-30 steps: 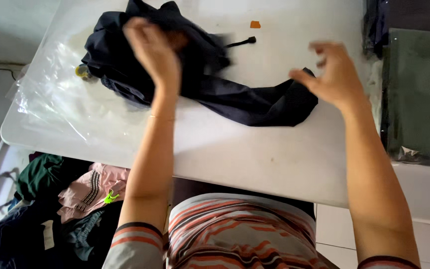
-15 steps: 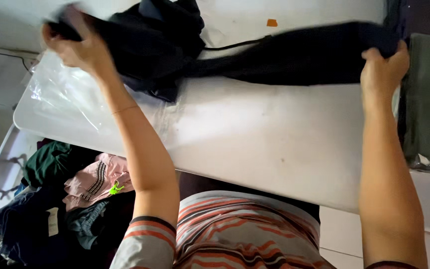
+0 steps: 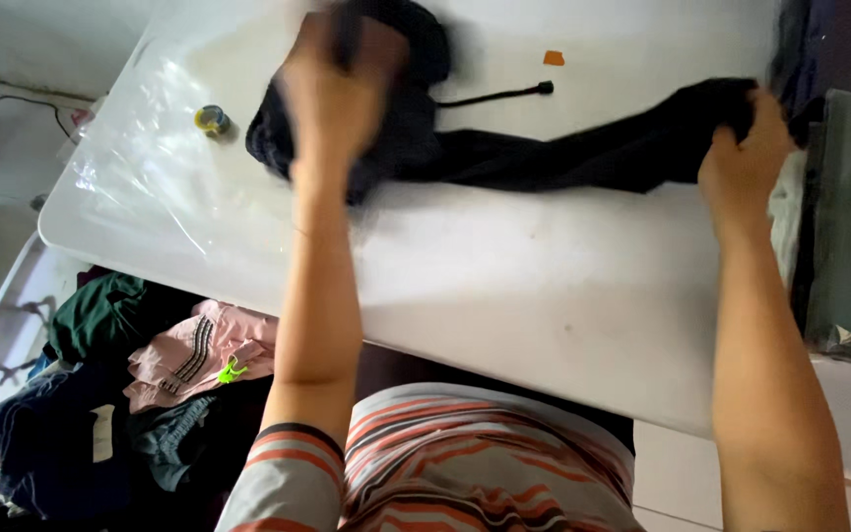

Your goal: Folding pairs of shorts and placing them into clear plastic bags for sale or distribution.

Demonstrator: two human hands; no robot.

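While the right hand (image 3: 746,148) has its fingers closed on 1 end of the dark garment (image 3: 563,158) at the white table (image 3: 504,296) edge, the blurred left hand (image 3: 337,94) grips the bunched end — both ends are best kept taut and level.

Bright daylight glares off the white table (image 3: 504,286) (left hand (image 3: 342,89) motion-blurred).
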